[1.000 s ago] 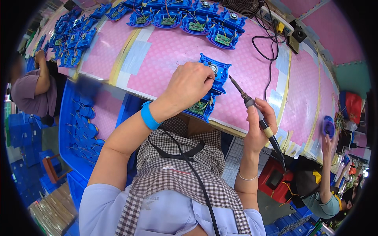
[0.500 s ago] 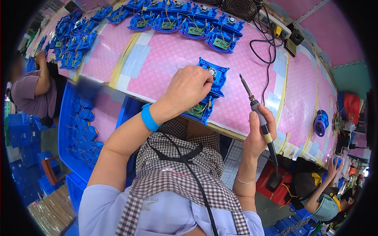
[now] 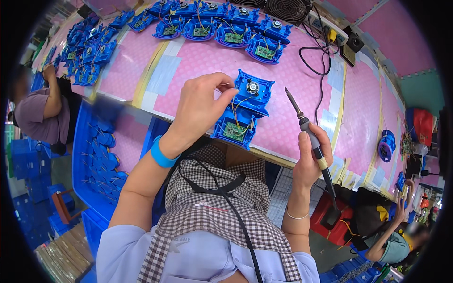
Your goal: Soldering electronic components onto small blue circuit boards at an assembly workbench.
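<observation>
A blue plastic housing (image 3: 258,100) with a round speaker (image 3: 252,87) lies on the pink table in front of me. Thin wires run from it to a second blue housing (image 3: 219,128) at the table edge, which holds a green circuit board (image 3: 234,131). My left hand (image 3: 202,101) is at the upper housing's left side, thumb and forefinger drawn together in a pinch; what they hold, if anything, is too small to make out. In my right hand (image 3: 311,153) is a soldering iron (image 3: 306,128), its tip pointing up, right of the housing and apart from it.
Several similar housings (image 3: 233,37) line the table's far side. A black cable (image 3: 315,74) hangs from a power strip (image 3: 340,37). At left stands a blue bin (image 3: 78,155) of blue parts. Co-workers (image 3: 42,111) sit left and right. A purple-blue round part (image 3: 386,146) lies at right.
My left hand has drawn back left from the speaker, uncovering it and the wires. The right hand with the soldering iron has barely moved.
</observation>
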### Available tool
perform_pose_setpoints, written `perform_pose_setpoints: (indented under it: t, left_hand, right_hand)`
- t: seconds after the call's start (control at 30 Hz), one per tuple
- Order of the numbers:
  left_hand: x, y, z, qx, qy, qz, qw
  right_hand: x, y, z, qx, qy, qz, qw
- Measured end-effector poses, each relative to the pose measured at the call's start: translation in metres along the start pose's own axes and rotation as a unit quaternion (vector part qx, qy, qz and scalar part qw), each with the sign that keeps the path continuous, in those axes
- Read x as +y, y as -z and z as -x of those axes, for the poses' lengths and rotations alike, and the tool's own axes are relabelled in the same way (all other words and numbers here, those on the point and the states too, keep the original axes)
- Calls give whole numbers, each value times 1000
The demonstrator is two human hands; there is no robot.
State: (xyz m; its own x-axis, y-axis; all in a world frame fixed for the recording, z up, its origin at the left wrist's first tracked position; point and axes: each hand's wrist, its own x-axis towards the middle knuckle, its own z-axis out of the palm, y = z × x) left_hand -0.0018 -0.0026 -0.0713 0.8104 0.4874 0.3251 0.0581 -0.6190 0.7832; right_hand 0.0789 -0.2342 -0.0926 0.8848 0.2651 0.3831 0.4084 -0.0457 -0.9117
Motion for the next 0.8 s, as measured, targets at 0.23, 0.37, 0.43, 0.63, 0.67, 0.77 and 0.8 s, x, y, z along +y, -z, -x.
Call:
perform_pose_setpoints:
  t: [0.23, 0.37, 0.43, 0.63, 0.67, 0.77, 0.8]
  left_hand:
    - [-6, -18, -3, -12, 29, -24, 999]
    - [-4, -18, -2, -61, 60, -9, 996]
    - [-3, -20, -2, -65, 72, 4, 995]
    - [-10, -28, 1, -30, 6, -20, 999]
    - [-10, -28, 1, -31, 5, -22, 999]
    - [-10, -28, 0, -32, 3, -23, 999]
    - [-10, -29, 0, -32, 2, -22, 999]
  right_hand:
    - [-2, -7, -1, -36, 14, 11, 999]
    - [-8, -12, -3, -65, -6, 0, 998]
    - [-7, -17, -5, -95, -1, 14, 995]
    - [-6, -28, -8, -104, 10, 25, 994]
    - [-5, -29, -9, -103, 13, 25, 994]
    - [-3, -31, -10, -109, 20, 28, 993]
    - [-3, -31, -10, -109, 20, 28, 993]
